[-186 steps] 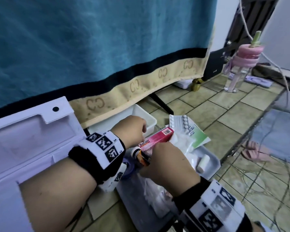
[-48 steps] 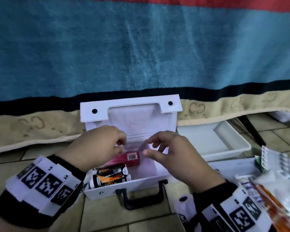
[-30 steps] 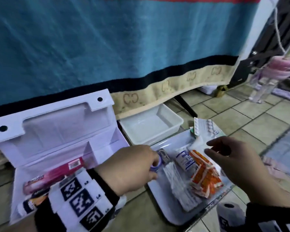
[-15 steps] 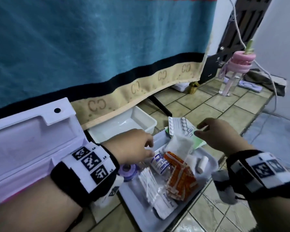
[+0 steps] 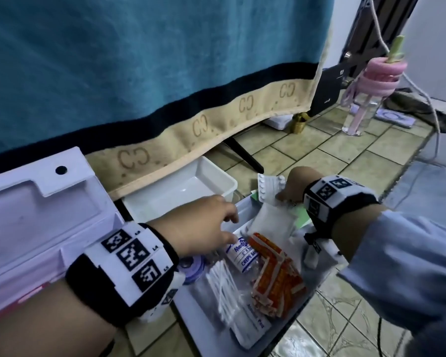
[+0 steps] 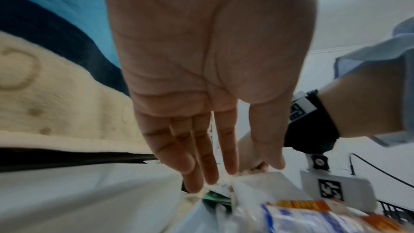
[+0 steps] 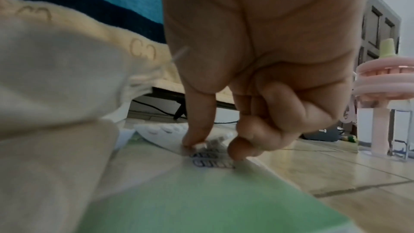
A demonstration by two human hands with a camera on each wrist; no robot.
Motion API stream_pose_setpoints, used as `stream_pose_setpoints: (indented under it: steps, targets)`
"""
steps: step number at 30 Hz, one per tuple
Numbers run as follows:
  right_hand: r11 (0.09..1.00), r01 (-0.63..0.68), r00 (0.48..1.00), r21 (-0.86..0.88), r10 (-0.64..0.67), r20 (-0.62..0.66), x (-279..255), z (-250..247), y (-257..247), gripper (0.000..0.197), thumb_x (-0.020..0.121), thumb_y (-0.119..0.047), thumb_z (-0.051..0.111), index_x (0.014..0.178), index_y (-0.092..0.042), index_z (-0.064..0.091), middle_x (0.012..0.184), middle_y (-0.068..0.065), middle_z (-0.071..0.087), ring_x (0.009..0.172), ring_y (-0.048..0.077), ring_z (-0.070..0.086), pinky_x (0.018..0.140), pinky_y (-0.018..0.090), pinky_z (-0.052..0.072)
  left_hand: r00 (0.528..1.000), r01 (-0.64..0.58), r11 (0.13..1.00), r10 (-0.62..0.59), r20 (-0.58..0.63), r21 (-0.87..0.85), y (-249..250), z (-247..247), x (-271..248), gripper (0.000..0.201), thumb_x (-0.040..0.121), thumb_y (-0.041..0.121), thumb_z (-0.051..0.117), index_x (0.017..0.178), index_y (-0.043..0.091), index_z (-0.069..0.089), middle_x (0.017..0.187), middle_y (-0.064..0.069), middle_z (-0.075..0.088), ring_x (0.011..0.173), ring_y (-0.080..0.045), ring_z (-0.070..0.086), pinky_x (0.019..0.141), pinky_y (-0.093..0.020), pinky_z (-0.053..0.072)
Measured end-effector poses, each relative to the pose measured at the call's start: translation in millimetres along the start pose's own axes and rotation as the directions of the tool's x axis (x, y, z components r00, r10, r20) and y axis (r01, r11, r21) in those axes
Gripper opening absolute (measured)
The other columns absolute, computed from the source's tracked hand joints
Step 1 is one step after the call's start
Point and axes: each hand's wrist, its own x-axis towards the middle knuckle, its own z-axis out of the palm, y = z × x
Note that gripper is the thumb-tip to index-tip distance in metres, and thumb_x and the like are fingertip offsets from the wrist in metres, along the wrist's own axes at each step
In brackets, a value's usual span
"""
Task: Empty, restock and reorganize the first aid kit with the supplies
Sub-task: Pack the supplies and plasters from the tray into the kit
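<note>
The white first aid kit lies open at the left. A grey tray on the floor holds the supplies: a crepe bandage roll, orange plasters, cotton swabs, a white gauze pouch and a purple tape roll. My left hand hovers over the bandage roll with straight fingers and holds nothing. At the tray's far end my right hand pinches a blister pack of pills between thumb and forefinger. The pack rests on a green packet.
An empty white tub stands behind the tray, under the hem of a blue and beige towel. A pink-lidded water bottle and a cable stand on the tiled floor at the far right. A step edge runs along the right.
My right hand has dropped onto the blister pack and pinched it. My left hand has reached a little further over the tray. Before that, the red box went into the kit.
</note>
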Motion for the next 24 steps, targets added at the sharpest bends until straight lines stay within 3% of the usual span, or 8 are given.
stream_pose_setpoints:
  steps: [4,7,10,13,15,16,19,24]
  targets:
    - [1.0,-0.006,1.0,0.004,0.006,-0.009,-1,-2,-2,0.033,0.077,-0.028,0.071,0.059,-0.021,0.044,0.064,-0.001,0.047,0.07,0.023,0.051,0.058,0.026,0.041,0.968,-0.168,0.985,0.155,0.196,0.05,10,14,-1,0.057,0.078,0.042,0.07,0.13,0.035,0.048,0.135,0.008,0.041,0.124,-0.012,0.041,0.102,-0.035,0.04]
    - [0.999,-0.03,0.999,-0.016,0.03,-0.026,-9,-7,-2,0.037,0.082,-0.026,0.066,0.058,-0.02,0.038,0.064,-0.001,0.04,0.078,0.024,0.046,0.06,0.026,0.039,0.983,-0.105,0.993,0.096,0.157,0.051,10,16,-5,0.044,0.075,0.043,0.072,0.113,0.03,0.054,0.117,0.008,0.049,0.107,-0.014,0.049,0.092,-0.037,0.045]
    - [0.999,-0.037,0.999,-0.028,0.036,-0.027,-10,-12,-2,0.042,0.09,-0.024,0.056,0.057,-0.014,0.033,0.061,0.004,0.037,0.058,0.021,0.039,0.048,0.016,0.027,0.993,-0.038,0.997,0.031,0.11,0.061,7,13,-8,0.037,0.076,0.053,0.066,0.088,0.02,0.054,0.1,0.004,0.053,0.09,-0.017,0.054,0.081,-0.038,0.047]
    - [0.998,-0.044,0.995,0.044,0.048,-0.083,-15,-20,4,0.037,0.092,-0.024,0.054,0.06,-0.004,0.05,0.043,0.005,0.056,0.047,0.016,0.052,0.046,0.021,0.036,0.992,-0.006,0.994,-0.008,0.123,0.106,6,14,-7,0.038,0.079,0.054,0.063,0.073,0.021,0.045,0.093,0.0,0.053,0.084,-0.02,0.055,0.076,-0.037,0.047]
    - [0.994,-0.003,0.998,0.11,0.01,-0.07,-17,-23,12,0.029,0.094,-0.023,0.052,0.076,-0.001,0.058,0.057,0.003,0.067,0.059,0.016,0.063,0.058,0.024,0.047,0.995,0.024,0.993,-0.035,0.097,0.112,4,17,-8,0.036,0.078,0.047,0.068,0.075,0.022,0.042,0.095,0.0,0.053,0.085,-0.021,0.055,0.076,-0.036,0.046]
    - [0.967,-0.021,0.999,0.255,0.03,-0.03,-20,-24,16,0.029,0.096,-0.022,0.05,0.077,-0.001,0.059,0.059,0.005,0.067,0.058,0.019,0.063,0.062,0.028,0.052,0.996,0.032,0.994,-0.04,0.076,0.108,2,19,-7,0.034,0.079,0.043,0.068,0.078,0.022,0.041,0.097,-0.001,0.053,0.087,-0.021,0.055,0.077,-0.036,0.046]
    - [0.793,-0.09,0.996,0.603,0.066,0.061,-38,-25,26,0.032,0.098,-0.018,0.043,0.075,-0.001,0.056,0.059,0.01,0.065,0.043,0.017,0.06,0.048,0.024,0.052,0.999,0.031,0.997,-0.03,-0.019,0.071,3,23,1,0.017,0.089,0.027,0.056,0.09,0.02,0.041,0.107,-0.006,0.055,0.093,-0.023,0.055,0.075,-0.029,0.041]
    - [0.627,-0.003,0.998,0.779,0.053,-0.039,-85,-20,23,0.02,0.098,-0.014,0.042,0.08,-0.011,0.051,0.074,0.013,0.062,0.058,0.026,0.058,0.056,0.029,0.05,0.997,0.048,0.997,-0.045,-0.065,0.057,15,23,32,0.017,0.095,0.02,0.046,0.11,0.011,0.047,0.11,-0.011,0.06,0.092,-0.023,0.057,0.072,-0.027,0.038]
